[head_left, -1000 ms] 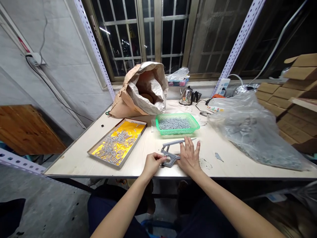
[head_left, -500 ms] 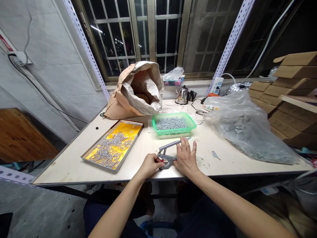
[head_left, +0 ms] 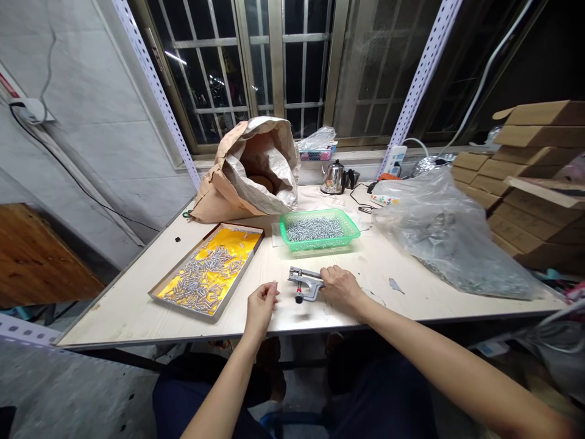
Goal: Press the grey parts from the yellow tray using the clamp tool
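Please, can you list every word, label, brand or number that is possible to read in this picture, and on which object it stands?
No text can be read anywhere in this view.
White packet: coloured print, too small and blurred to read.
Power strip: markings too small to read.
Cardboard boxes: no print visible.
Metal press tool gripped by the right hand: no legible marking.

Small workshop: parts trays (head_left: 206, 273), cartons (head_left: 525, 177)

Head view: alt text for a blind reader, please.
The right hand grips a gray hand press on a table; the left hand curls beside it, apart. Behind: a green basket and yellow tray of metal parts.
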Tool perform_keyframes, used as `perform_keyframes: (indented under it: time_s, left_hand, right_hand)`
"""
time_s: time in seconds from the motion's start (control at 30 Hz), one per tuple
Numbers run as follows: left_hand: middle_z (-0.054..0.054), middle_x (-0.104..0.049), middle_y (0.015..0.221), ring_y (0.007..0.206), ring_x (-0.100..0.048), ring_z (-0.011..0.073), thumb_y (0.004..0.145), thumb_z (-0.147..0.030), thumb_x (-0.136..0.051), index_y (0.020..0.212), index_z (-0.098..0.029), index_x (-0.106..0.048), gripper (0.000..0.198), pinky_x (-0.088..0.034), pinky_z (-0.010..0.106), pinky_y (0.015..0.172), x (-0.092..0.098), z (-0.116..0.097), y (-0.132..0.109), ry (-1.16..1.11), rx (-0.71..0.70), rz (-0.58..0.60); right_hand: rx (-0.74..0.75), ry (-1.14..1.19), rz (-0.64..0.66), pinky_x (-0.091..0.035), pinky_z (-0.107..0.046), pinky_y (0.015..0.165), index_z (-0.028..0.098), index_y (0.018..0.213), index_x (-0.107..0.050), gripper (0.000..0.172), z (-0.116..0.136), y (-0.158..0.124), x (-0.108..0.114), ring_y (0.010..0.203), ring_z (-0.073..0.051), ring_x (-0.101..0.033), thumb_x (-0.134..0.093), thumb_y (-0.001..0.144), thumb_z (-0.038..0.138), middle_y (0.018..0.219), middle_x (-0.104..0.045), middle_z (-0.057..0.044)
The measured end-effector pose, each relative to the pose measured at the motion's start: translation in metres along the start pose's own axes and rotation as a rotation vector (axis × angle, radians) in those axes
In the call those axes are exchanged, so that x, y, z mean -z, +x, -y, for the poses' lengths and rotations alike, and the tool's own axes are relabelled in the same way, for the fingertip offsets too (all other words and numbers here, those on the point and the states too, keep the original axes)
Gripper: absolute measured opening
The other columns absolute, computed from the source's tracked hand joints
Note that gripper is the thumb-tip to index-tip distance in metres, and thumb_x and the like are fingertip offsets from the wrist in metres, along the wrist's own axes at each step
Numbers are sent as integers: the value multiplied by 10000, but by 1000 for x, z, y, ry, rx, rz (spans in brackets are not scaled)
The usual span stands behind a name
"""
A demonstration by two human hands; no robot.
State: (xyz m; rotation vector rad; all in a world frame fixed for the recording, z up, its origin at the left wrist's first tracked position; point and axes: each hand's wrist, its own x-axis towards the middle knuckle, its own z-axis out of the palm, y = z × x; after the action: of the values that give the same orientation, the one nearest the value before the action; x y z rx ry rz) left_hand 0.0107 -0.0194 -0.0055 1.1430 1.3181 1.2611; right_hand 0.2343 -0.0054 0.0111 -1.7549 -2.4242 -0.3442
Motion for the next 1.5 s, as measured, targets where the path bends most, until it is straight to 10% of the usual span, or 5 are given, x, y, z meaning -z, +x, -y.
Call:
perform_keyframes:
  time_s: [0.43, 0.7, 1.0, 1.3, 1.5]
  left_hand:
    - [4, -541, 473, 417, -411, 79, 571, -518, -710, 594, -103, -684, 416, -319, 212, 436, -7, -13, -3, 17, 118, 240]
    - [54, -644, 593, 536, -521, 127, 557, -484, -727, 598, -123, -688, 365, -372, 228, 501, -9, -16, -1, -52, 69, -52]
    - [150, -664, 1071, 823, -624, 174, 759, -370, -648, 1132, -75, -630, 476, -466, 255, 726, -65, -95, 104, 183, -254, -93]
    - [147, -699, 945, 928, -626, 252, 785, -167, -582, 849, -119, -690, 134, -433, 301, 783, 71, -66, 145, 1065, -58, -167]
    - [159, -691, 957, 980, -610, 274, 706, -203, -685, 762, -141, -660, 87, -423, 296, 786, 84, -54, 166, 1210, 24, -124]
  right_hand:
    - [-12, 55, -242, -315, -407, 956, 132, 973, -586, 271, 26, 17, 19, 1081, -272, -450, -545, 801, 338, 1161, -548, -163]
    - [-256, 39, -338, -96, -550, 1089, 64, 1128, -552, 473, 25, -8, 8, 1261, -329, -341, -588, 726, 310, 1296, -482, -231]
    - [-274, -3, -280, -141, -558, 1087, 67, 1084, -581, 455, 7, -37, -12, 1223, -344, -380, -597, 711, 326, 1249, -510, -219]
    - [-240, 18, -322, -183, -562, 1076, 102, 1051, -591, 375, 9, -34, -20, 1203, -333, -394, -532, 736, 297, 1226, -526, -199]
    - [-245, 25, -304, -201, -555, 1074, 88, 1052, -596, 381, 10, -34, -20, 1196, -336, -405, -544, 742, 304, 1217, -530, -201]
